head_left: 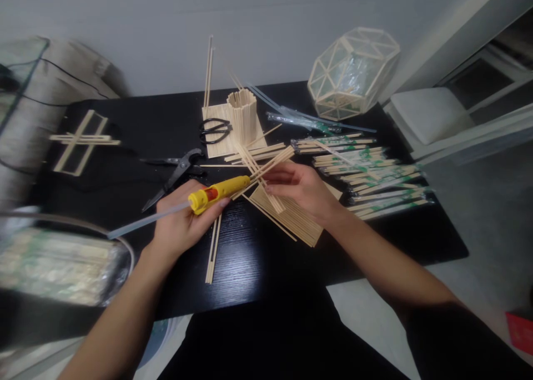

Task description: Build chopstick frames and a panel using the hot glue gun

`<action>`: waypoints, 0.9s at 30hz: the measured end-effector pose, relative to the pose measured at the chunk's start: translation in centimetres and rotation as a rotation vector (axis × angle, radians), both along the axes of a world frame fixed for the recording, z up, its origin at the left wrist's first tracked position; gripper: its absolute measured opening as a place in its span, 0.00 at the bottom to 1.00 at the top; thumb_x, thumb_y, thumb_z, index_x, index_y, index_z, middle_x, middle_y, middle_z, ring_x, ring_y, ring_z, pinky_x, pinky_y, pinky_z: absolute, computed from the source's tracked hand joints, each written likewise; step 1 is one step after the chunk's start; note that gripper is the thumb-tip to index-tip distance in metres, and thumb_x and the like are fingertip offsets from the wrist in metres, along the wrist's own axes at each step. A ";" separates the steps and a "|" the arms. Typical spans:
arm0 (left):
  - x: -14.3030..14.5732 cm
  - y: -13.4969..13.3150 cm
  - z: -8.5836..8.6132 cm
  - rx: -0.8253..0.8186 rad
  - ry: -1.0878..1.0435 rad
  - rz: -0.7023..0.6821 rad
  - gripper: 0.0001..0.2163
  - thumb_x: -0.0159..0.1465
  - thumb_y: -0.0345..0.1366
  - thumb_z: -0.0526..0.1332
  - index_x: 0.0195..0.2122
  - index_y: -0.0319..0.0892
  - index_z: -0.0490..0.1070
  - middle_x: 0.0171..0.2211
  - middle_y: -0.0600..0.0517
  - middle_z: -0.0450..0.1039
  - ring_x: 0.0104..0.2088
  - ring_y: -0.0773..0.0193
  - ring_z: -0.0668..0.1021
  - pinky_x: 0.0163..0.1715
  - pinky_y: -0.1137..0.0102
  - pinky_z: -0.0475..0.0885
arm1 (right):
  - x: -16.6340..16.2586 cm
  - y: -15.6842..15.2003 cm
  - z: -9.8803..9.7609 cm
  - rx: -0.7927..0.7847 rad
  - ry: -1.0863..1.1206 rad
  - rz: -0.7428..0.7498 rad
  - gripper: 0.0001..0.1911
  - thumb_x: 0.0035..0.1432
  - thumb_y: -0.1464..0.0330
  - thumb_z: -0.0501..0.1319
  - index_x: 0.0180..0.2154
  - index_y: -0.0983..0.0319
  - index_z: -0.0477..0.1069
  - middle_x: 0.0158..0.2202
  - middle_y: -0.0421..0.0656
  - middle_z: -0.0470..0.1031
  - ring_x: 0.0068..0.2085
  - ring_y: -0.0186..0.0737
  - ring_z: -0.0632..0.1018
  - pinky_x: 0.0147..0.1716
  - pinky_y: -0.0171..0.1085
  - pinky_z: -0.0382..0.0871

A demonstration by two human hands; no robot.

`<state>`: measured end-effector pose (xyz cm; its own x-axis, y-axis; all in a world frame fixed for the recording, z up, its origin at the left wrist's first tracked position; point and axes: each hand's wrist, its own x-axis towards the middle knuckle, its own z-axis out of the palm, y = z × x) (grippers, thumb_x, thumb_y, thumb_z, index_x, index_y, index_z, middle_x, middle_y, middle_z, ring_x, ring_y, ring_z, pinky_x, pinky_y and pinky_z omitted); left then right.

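My left hand [181, 219] is closed round a yellow hot glue gun [219, 192], with a translucent glue stick [145, 220] poking out of its back. The gun's nozzle meets a crossed frame of wooden chopsticks [272, 163]. Between thumb and fingers, my right hand [302, 194] pinches that frame. Beneath the right hand lies a flat mat of chopsticks [297, 219] side by side. Below the glue gun, a few chopsticks [213, 252] point toward the table's front edge.
Pliers [177, 172] and black-handled scissors [214, 130] lie behind my left hand. A chopstick cup [242, 116] stands at the back. Wrapped chopsticks [375, 172] spread rightward. A crossed frame [85, 141] lies left; a faceted stick-framed lantern shape [353, 72] stands back right.
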<state>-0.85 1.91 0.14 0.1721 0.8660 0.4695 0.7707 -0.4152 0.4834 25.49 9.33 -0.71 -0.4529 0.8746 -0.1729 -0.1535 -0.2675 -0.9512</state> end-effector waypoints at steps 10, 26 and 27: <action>0.0 0.0 0.0 0.056 0.011 -0.031 0.12 0.70 0.42 0.67 0.31 0.44 0.71 0.26 0.54 0.72 0.27 0.66 0.75 0.26 0.69 0.65 | 0.0 0.0 0.0 -0.016 0.016 0.002 0.20 0.47 0.69 0.80 0.43 0.58 0.83 0.47 0.43 0.87 0.52 0.46 0.85 0.64 0.52 0.75; -0.2 0.1 0.0 0.106 0.083 -0.036 0.13 0.71 0.42 0.66 0.31 0.43 0.70 0.26 0.55 0.71 0.26 0.67 0.74 0.25 0.70 0.64 | 0.0 0.0 0.0 -0.026 0.007 -0.005 0.20 0.46 0.69 0.80 0.43 0.58 0.83 0.47 0.43 0.86 0.52 0.46 0.85 0.64 0.52 0.75; -0.2 0.1 0.0 0.101 0.076 -0.037 0.13 0.71 0.42 0.66 0.31 0.43 0.70 0.27 0.55 0.71 0.26 0.67 0.74 0.25 0.70 0.64 | 0.0 0.0 0.0 -0.027 0.010 -0.005 0.20 0.45 0.70 0.80 0.43 0.58 0.83 0.46 0.42 0.86 0.52 0.45 0.85 0.64 0.52 0.75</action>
